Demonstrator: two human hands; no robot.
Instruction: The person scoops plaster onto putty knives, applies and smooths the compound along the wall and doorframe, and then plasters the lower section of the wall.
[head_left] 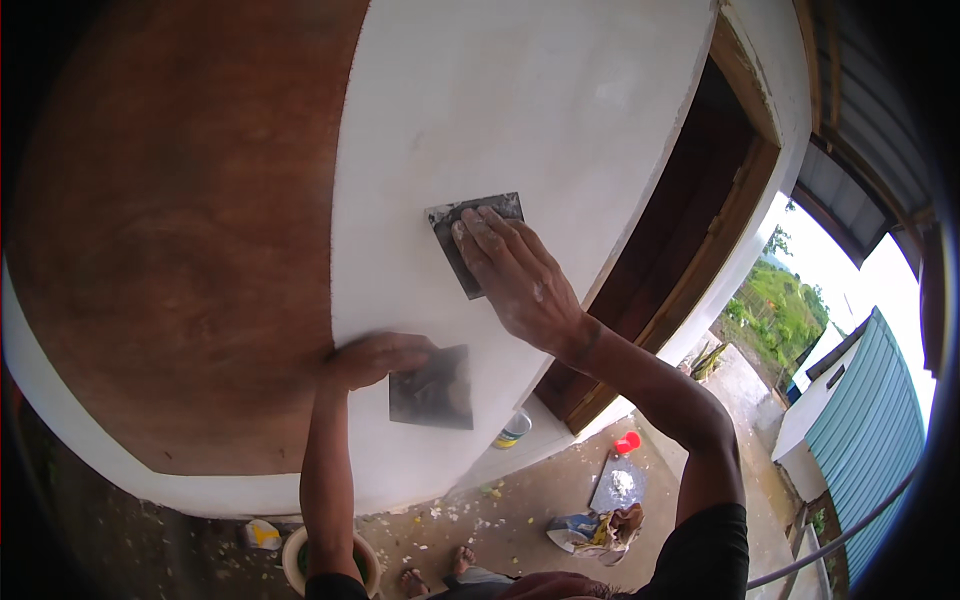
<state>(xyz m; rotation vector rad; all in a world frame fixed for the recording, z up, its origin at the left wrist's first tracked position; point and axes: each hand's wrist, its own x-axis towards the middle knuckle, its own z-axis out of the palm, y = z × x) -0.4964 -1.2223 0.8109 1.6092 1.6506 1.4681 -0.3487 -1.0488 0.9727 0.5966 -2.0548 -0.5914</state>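
Note:
My right hand (525,275) presses a dark, square, flat putty spreader (505,204) against the white wall (450,120), fingers laid over its face. White smears mark the plate's edges and my fingers. Lower and to the left, my left hand (375,361) grips a second dark square spreader (432,395) by its upper left corner. A pale, blurred patch shows on that plate, and whether it touches the wall I cannot tell. The left hand is beside the border between the white wall and a brown panel (200,220).
A wooden door frame (690,270) stands to the right. On the spattered ground are a paint can (513,430), a red cup (627,442), a board (606,488) with white material, and a crumpled sack (620,530). A round tub (294,565) and a yellow-and-white container (262,535) sit below my left arm.

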